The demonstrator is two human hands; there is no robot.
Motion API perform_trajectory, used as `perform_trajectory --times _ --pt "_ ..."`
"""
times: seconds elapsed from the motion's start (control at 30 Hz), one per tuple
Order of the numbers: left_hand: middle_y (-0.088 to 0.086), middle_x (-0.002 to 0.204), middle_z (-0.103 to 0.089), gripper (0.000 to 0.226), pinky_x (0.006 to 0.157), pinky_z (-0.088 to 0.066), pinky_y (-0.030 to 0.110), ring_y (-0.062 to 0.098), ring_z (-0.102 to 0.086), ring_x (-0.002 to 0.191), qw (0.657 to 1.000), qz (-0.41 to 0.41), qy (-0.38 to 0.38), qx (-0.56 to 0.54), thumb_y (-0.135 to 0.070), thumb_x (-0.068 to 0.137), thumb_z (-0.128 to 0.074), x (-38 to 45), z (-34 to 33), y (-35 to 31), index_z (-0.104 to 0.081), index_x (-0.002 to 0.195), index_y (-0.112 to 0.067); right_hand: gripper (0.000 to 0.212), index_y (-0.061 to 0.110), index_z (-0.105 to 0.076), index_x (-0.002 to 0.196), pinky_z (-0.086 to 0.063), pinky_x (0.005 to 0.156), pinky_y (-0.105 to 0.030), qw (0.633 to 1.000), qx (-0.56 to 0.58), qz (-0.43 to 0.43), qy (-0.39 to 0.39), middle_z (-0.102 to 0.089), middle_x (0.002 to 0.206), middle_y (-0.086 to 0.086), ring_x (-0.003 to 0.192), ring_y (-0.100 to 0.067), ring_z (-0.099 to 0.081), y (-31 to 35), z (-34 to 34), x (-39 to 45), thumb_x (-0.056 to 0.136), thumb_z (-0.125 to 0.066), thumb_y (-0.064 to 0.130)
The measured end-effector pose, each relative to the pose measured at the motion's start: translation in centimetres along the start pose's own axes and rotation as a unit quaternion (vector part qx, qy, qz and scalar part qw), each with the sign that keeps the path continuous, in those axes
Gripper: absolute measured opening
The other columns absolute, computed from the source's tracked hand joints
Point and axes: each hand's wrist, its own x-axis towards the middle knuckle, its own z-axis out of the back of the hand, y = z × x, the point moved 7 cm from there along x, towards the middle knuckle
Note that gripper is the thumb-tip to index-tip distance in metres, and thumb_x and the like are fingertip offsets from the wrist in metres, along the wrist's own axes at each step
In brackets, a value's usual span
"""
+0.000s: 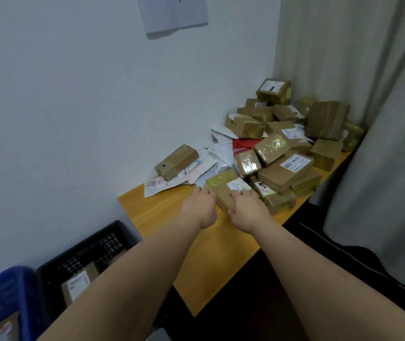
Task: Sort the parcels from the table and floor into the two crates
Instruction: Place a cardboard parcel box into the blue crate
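Observation:
A brown cardboard parcel (223, 187) with a white label lies at the near edge of a pile of parcels (285, 148) on the yellow wooden table (209, 254). My left hand (200, 207) touches the parcel's left side. My right hand (247, 209) grips its near right corner, fingers over the top by the label. A black crate (113, 232) stands on the floor at the lower left with a labelled parcel (78, 285) inside. A blue crate (22, 286) sits beside it at the frame's corner, also holding a parcel.
White mailer bags (204, 166) and a red bag (243, 143) lie among the boxes near the white wall. A grey curtain (381, 143) hangs to the right of the table. A lone brown box (177, 162) rests on the mailers.

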Motion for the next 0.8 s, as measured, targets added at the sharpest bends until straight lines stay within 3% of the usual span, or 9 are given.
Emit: perform_trajectory --times 0.27,0.37,0.5,0.57,0.63,0.73,0.8 --pt "0.011 0.138 -0.044 0.046 0.093 -0.046 0.041 0.028 -0.037 0.129 0.997 0.012 0.056 -0.057 -0.024 0.093 -0.048 9.6 -6.3 0.7 -0.041 0.138 -0.012 0.041 0.011 -0.045 0.133 -0.04 0.102 -0.04 0.992 0.041 -0.104 0.06 -0.047 0.135 -0.013 0.126 -0.031 -0.04 -8.0 -4.8 7.9 0.097 -0.05 0.029" --pt "0.011 0.136 -0.044 0.043 0.092 -0.044 0.04 0.028 -0.039 0.126 0.992 0.028 0.086 -0.093 -0.03 0.095 -0.049 11.6 -8.9 0.9 -0.043 0.133 -0.012 0.045 0.013 -0.039 0.136 -0.038 0.103 -0.04 0.986 0.055 -0.137 0.082 -0.045 0.138 -0.013 0.128 -0.032 -0.039 -10.0 -6.8 9.4 0.096 -0.052 0.028" --pt "0.014 0.14 -0.042 0.06 0.097 -0.042 0.042 0.032 -0.044 0.126 0.984 0.083 0.091 -0.128 -0.046 0.095 -0.051 13.8 -11.8 1.0 -0.036 0.141 -0.011 0.046 0.013 -0.037 0.137 -0.036 0.106 -0.039 0.983 0.061 -0.149 0.089 -0.041 0.141 -0.012 0.131 -0.031 -0.037 -11.7 -8.6 11.9 0.096 -0.053 0.026" --pt "0.017 0.15 -0.029 0.074 0.102 -0.039 0.045 0.036 -0.038 0.133 0.982 0.094 0.089 -0.137 -0.052 0.094 -0.05 14.9 -12.9 0.5 -0.02 0.151 -0.016 0.044 0.01 -0.037 0.136 -0.035 0.106 -0.039 0.984 0.053 -0.147 0.084 -0.039 0.142 -0.013 0.131 -0.031 -0.035 -12.4 -9.1 13.3 0.097 -0.051 0.025" --pt "0.018 0.16 -0.004 0.083 0.107 -0.035 0.052 0.042 -0.019 0.143 0.982 0.079 0.108 -0.132 -0.057 0.092 -0.051 15.9 -14.1 -0.5 -0.002 0.154 -0.033 0.046 0.009 -0.035 0.138 -0.035 0.107 -0.039 0.986 0.042 -0.139 0.08 -0.037 0.142 -0.015 0.13 -0.032 -0.035 -12.9 -9.5 14.6 0.097 -0.05 0.023" --pt "0.013 0.158 0.025 0.079 0.108 -0.029 0.06 0.045 0.008 0.145 0.981 0.065 0.159 -0.091 -0.055 0.093 -0.05 16.7 -16.2 -1.3 0.005 0.149 -0.048 0.055 0.01 -0.027 0.145 -0.035 0.108 -0.041 0.987 0.033 -0.135 0.076 -0.033 0.144 -0.013 0.13 -0.031 -0.033 -13.5 -9.9 16.2 0.096 -0.05 0.023" --pt "0.014 0.156 0.027 0.072 0.109 -0.022 0.063 0.047 0.015 0.144 0.977 0.092 0.179 -0.073 -0.043 0.099 -0.045 16.6 -17.2 -0.4 0.008 0.147 -0.052 0.059 0.011 -0.025 0.146 -0.035 0.107 -0.041 0.987 0.041 -0.136 0.079 -0.031 0.143 -0.013 0.13 -0.031 -0.032 -13.9 -10.2 17.1 0.095 -0.052 0.024"
